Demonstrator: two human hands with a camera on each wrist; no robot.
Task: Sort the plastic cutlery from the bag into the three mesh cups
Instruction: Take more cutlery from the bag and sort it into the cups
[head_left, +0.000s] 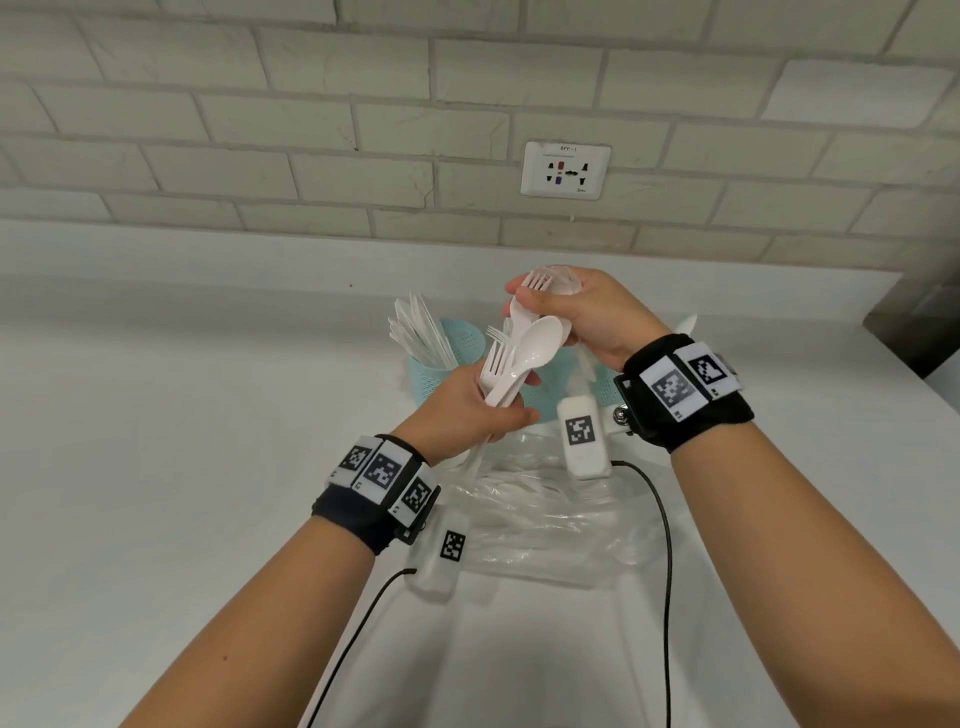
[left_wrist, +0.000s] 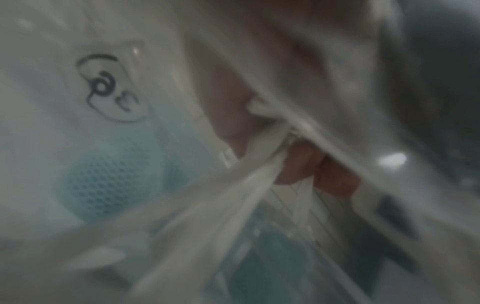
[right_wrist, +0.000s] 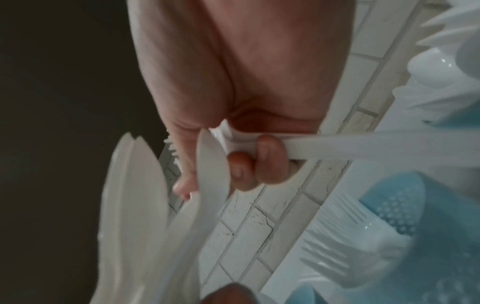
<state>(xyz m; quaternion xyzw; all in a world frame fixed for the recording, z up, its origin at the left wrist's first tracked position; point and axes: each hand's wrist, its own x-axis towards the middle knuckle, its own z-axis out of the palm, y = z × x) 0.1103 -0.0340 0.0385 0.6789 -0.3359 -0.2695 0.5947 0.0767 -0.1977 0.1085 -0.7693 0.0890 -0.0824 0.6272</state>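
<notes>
My left hand (head_left: 498, 410) grips a bundle of white plastic cutlery (head_left: 506, 366) by the handles, with forks and a spoon fanned upward. Just above it, my right hand (head_left: 535, 306) holds more pieces, a fork (head_left: 537, 283) and spoons among them. In the right wrist view its fingers (right_wrist: 259, 162) curl round a white handle, spoon bowls (right_wrist: 135, 195) to their left. Behind the hands stand light blue mesh cups: the left cup (head_left: 434, 366) holds knives (head_left: 418, 327), and another cup (head_left: 597, 387) is mostly hidden. The clear bag (head_left: 545, 514) lies on the counter below. The left wrist view is blurred.
The white counter (head_left: 182, 415) ends at a brick wall with a socket plate (head_left: 565, 170). A dark object (head_left: 919, 322) sits at the far right edge. Black cables (head_left: 665, 545) run from the wrist cameras towards me. Forks (right_wrist: 337, 236) stand in a blue cup (right_wrist: 394, 211).
</notes>
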